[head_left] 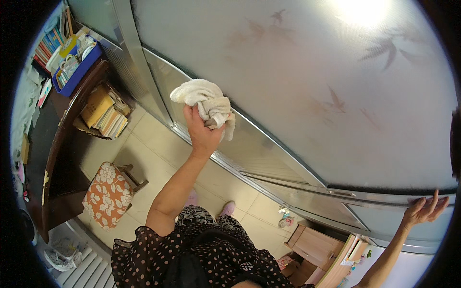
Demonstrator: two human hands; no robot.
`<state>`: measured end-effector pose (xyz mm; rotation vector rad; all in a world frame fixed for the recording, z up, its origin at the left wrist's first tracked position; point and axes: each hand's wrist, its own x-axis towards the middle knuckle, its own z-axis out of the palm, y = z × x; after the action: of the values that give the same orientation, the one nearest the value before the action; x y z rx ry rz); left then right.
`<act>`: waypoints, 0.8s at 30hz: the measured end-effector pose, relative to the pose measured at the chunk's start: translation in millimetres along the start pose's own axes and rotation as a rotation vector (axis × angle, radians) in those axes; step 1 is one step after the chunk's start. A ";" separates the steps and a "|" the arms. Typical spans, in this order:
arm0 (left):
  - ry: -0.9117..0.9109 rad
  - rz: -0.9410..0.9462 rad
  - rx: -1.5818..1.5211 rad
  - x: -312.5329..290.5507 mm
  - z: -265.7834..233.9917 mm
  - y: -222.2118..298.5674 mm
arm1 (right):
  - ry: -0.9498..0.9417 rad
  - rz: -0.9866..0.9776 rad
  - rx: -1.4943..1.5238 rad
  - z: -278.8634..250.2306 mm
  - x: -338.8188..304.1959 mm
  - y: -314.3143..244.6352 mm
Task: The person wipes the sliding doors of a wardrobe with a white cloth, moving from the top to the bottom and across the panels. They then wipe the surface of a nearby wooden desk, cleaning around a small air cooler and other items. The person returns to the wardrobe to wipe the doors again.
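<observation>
A bunched white towel [201,96] is gripped in my left hand [204,132], up against the metal frame below a large frosted glass panel [288,86] with leaf patterns. The fingers wrap into its folds, and part of the towel hangs down past the hand. Far to the right, my right hand [425,211] rests at the horizontal metal rail [379,198] under the glass. Its fingers are apart and nothing is in them.
On the left stands a dark curved desk [60,139] with a blue bin [79,72] of small items and books. A box of papers [103,115] and a flower-covered stool [109,194] are on the tiled floor. A wooden cabinet [314,245] stands at lower right.
</observation>
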<state>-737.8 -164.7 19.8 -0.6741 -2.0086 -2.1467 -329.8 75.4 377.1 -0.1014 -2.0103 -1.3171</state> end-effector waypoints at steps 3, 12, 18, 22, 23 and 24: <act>-0.032 0.005 0.034 -21.0 12.2 6.3 | 0.007 0.017 0.032 -1.1 -1.2 -0.8; -0.136 0.027 0.055 -118.4 77.1 49.2 | 0.075 -0.056 0.031 -1.8 13.8 -3.7; -0.138 0.143 0.124 -184.9 132.1 70.9 | 0.139 0.067 -0.025 -3.2 2.0 -7.7; -0.227 0.181 0.158 -229.5 141.2 91.8 | 0.164 0.147 0.003 9.3 -5.3 -17.8; -0.306 0.185 0.141 -239.7 142.3 94.1 | 0.163 0.161 0.002 8.7 -8.1 -16.0; -0.382 0.185 0.121 -249.9 144.1 97.3 | 0.165 0.169 0.027 6.7 -8.9 -15.0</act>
<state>-443.6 -87.0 11.5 -1.2757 -2.1251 -1.8848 -333.2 76.5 358.7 -0.1424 -1.8377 -1.1534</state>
